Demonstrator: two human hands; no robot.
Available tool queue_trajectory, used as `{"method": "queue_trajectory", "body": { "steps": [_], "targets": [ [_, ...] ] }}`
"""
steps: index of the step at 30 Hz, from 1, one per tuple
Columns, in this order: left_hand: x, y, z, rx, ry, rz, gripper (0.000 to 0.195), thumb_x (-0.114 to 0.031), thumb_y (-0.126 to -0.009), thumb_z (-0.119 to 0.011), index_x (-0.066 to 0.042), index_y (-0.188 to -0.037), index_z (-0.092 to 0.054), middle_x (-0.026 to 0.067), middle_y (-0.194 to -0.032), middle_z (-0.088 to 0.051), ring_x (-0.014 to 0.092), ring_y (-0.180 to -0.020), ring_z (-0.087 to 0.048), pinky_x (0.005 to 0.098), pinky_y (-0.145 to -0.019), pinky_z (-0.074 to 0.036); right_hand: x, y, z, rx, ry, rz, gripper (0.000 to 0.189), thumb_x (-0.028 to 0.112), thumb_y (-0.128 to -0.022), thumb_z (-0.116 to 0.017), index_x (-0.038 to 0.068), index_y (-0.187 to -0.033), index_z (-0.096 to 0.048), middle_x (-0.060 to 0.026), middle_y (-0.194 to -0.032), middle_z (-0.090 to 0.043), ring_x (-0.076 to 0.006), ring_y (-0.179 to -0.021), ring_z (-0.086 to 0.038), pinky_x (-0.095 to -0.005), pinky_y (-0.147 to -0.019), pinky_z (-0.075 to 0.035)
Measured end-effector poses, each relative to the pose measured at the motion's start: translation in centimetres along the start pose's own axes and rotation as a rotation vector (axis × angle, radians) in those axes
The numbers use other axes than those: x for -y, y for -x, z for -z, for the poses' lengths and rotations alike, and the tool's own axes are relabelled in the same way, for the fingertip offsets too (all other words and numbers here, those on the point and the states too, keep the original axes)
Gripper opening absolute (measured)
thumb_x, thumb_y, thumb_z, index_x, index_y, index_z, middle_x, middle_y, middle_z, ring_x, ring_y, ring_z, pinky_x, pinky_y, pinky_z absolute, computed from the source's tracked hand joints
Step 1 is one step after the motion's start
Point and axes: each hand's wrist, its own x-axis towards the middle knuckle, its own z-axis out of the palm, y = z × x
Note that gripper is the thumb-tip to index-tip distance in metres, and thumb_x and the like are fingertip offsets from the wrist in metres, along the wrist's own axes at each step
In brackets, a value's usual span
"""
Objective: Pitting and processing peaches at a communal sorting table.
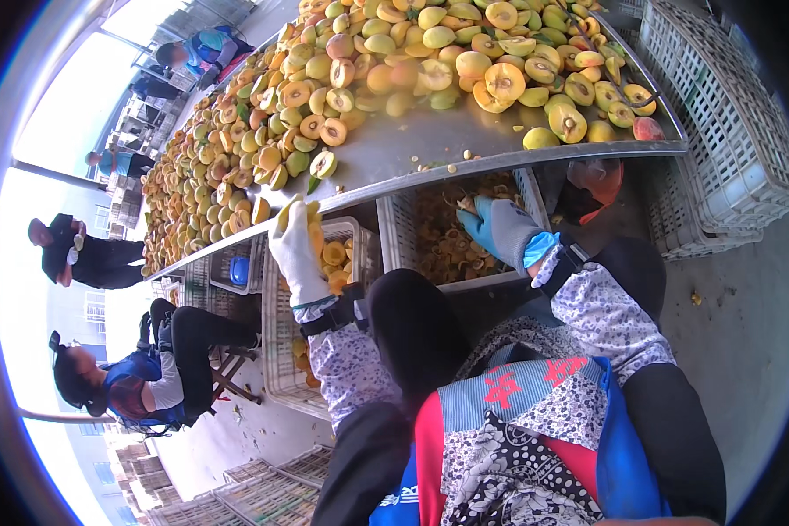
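Observation:
My left hand (299, 253), in a white glove, is closed around yellow fruit pieces (314, 227) at the metal table's front edge, over a crate of yellow fruit pieces (335, 253). My right hand (500, 230), in a grey and blue glove, is over a crate of pits and scraps (450, 240). Its fingers are curled at a small pale brown piece (465, 202), perhaps a pit; whether it is gripped is not clear. Halved yellow-orange stone fruits, perhaps apricots or peaches (296, 94), lie heaped on the metal table (394, 154).
White plastic crates (730, 125) stand stacked at the right. More crates (269, 483) stand at the lower left. A seated person (138, 381) and a standing person (72, 250) are at the left, others farther off. A blue object (239, 270) lies in a crate under the table.

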Motion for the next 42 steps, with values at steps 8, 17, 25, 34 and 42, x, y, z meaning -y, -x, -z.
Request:
{"method": "queue_trajectory", "body": {
  "steps": [8, 17, 25, 34, 42],
  "targets": [
    [0.8, -10.2, -3.6, -0.033, -0.818, -0.033, 0.072, -0.058, -0.082, -0.054, -0.004, -0.129, -0.059, 0.0227, -0.122, -0.064, 0.037, -0.118, -0.058, 0.0404, -0.102, -0.041, 2.3, 0.0, -1.5, 0.066, -0.112, 0.078, 0.037, 0.041, -0.093, -0.061, 0.005, -0.098, -0.067, -0.0263, -0.086, -0.067, -0.0454, -0.085, -0.065, -0.0511, -0.072, -0.052],
    [4.0, -9.7, -8.6, 0.207, -0.499, -0.514, 0.046, -0.028, -0.078, -0.073, -0.009, -0.119, -0.065, 0.0165, -0.104, -0.068, 0.027, -0.093, -0.067, 0.0388, -0.083, -0.053, 3.4, -0.6, -1.0, -0.158, -0.377, 0.23, 0.029, 0.029, -0.094, -0.064, 0.001, -0.1, -0.064, -0.025, -0.087, -0.068, -0.0437, -0.087, -0.065, -0.0469, -0.069, -0.052],
    [-4.3, 3.7, -11.2, 0.574, 0.678, 0.053, 0.047, -0.033, -0.099, -0.057, -0.001, -0.131, -0.051, 0.0149, -0.11, -0.063, 0.023, -0.095, -0.062, 0.0362, -0.084, -0.052, 5.1, -1.1, -0.1, -0.291, -0.454, 0.338, 0.031, 0.031, -0.096, -0.062, 0.0, -0.093, -0.062, -0.0244, -0.073, -0.064, -0.0456, -0.073, -0.063, -0.05, -0.056, -0.048],
    [-3.2, 7.3, -12.5, 0.458, 0.947, 0.142, 0.052, -0.043, -0.101, -0.044, 0.0, -0.128, -0.054, 0.0162, -0.126, -0.059, 0.03, -0.111, -0.059, 0.0435, -0.092, -0.051, 4.7, -0.1, 0.5, -0.236, -0.37, 0.314, 0.037, 0.039, -0.096, -0.058, 0.003, -0.103, -0.061, -0.0258, -0.077, -0.065, -0.0477, -0.075, -0.062, -0.054, -0.059, -0.048],
    [-2.6, 8.3, -13.7, 0.347, 0.939, 0.106, 0.048, -0.046, -0.099, -0.048, -0.002, -0.117, -0.059, 0.0147, -0.115, -0.064, 0.029, -0.1, -0.063, 0.0414, -0.081, -0.055, 4.0, -0.4, -2.0, -0.171, -0.41, 0.276, 0.038, 0.039, -0.097, -0.056, 0.004, -0.111, -0.059, -0.0271, -0.084, -0.066, -0.0491, -0.082, -0.062, -0.0544, -0.066, -0.051]
  ]
}}
